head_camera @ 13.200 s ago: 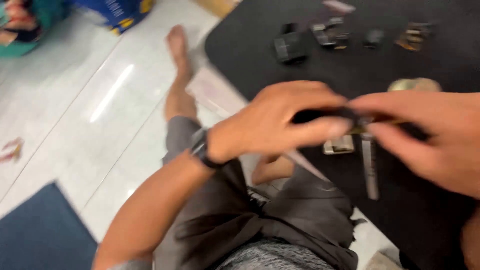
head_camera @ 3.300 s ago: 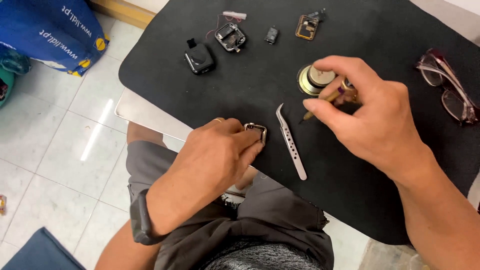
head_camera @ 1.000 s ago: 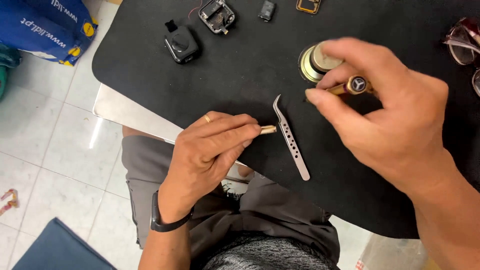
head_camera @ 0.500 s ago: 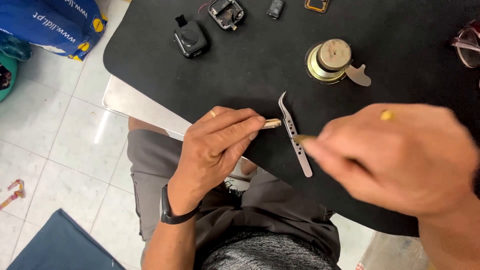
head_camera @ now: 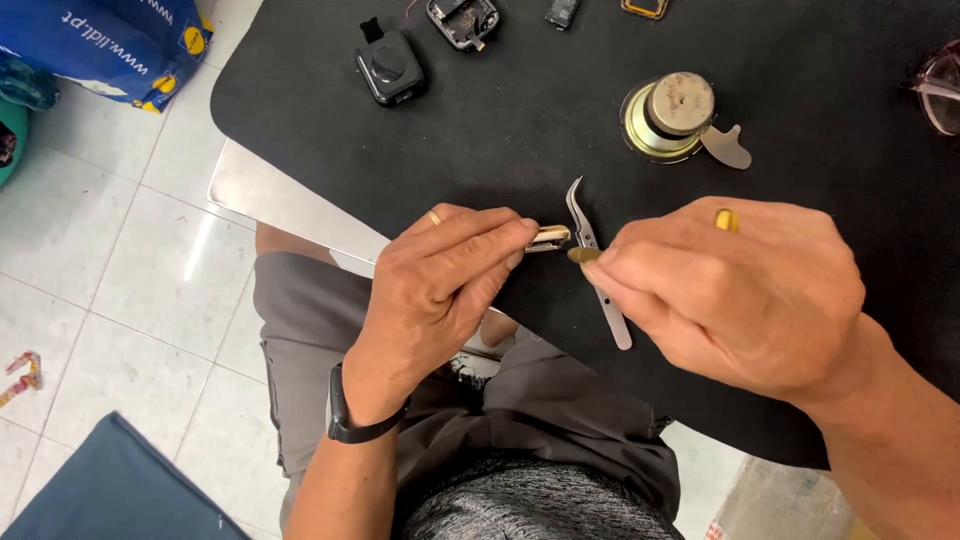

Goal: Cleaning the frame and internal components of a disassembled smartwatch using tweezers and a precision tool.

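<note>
Here, a blue plastic bag with a yellow round mark (head_camera: 95, 45) lies on the white tiled floor, at the top left, well apart from the round black table (head_camera: 800, 130). The left hand (head_camera: 440, 290) pinches a small silver metal case (head_camera: 548, 238) between thumb and fingertips, over the table near its front edge. The right hand (head_camera: 730, 290) holds closed a thin tool with a brass-coloured tip (head_camera: 583, 255), just beside the case. Under them lie curved steel tweezers (head_camera: 597, 265). Bare black surface stays open between the hands and the brass round loudspeaker part (head_camera: 668, 115).
</note>
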